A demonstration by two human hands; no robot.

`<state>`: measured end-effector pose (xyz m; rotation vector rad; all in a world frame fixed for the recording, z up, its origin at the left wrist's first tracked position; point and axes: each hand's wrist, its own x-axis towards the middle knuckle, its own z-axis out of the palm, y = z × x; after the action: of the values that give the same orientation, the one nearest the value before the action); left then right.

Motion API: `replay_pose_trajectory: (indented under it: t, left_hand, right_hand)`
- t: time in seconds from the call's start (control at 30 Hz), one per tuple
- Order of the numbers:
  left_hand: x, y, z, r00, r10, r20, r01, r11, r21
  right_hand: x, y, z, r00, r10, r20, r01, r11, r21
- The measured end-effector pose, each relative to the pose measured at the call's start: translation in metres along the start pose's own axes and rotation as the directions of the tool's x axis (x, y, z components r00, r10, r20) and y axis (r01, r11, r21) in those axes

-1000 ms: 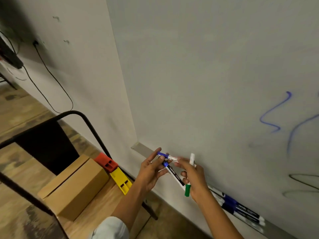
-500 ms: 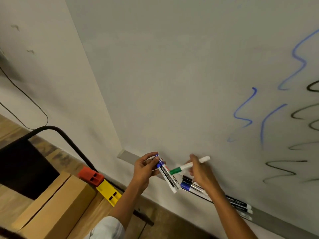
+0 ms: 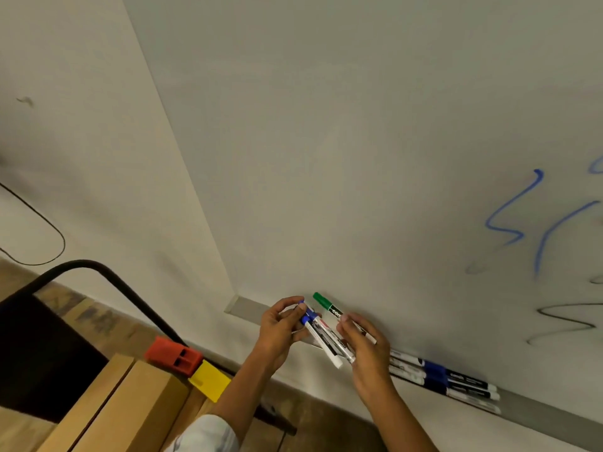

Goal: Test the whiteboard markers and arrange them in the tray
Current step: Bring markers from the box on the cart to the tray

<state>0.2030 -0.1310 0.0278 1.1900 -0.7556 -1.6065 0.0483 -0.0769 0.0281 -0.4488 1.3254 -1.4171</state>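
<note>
Green marker [image 3: 327,304] now swung cap-up in right hand [image 3: 365,345] grip; left hand [image 3: 280,324] grips blue markers [image 3: 318,332]; testing seems next.

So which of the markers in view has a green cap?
The green-capped marker in the right hand, cap toward the whiteboard. Those in the left hand and the tray show blue caps.

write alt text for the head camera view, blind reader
Two hands work at the lower edge of a whiteboard: the left hand holds blue-capped markers, the right hand holds a green-capped marker. More markers lie in the tray to the right, below blue and black scribbles.
</note>
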Motion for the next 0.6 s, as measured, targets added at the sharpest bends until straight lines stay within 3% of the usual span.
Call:
replay_pose_trajectory:
  t: [0.2,0.33,0.47,0.6]
  left_hand:
    - [0.009,0.0,-0.003,0.997,0.054,0.048,-0.058,0.995,0.08]
    - [0.014,-0.002,-0.003,0.993,0.08,0.089,-0.091,0.988,0.129]
    - [0.013,-0.001,-0.001,0.983,0.061,0.174,-0.088,0.985,0.148]
    - [0.016,-0.003,0.001,0.982,0.035,0.183,-0.081,0.965,0.248]
  right_hand:
    - [0.003,0.012,0.008,0.996,-0.087,-0.003,0.085,0.984,-0.158]
    - [0.011,0.012,0.005,0.991,-0.097,0.097,0.12,0.953,-0.277]
    - [0.023,0.009,-0.005,0.959,-0.181,0.219,0.264,0.852,-0.452]
    - [0.032,0.014,-0.01,0.942,-0.175,0.285,0.31,0.779,-0.545]
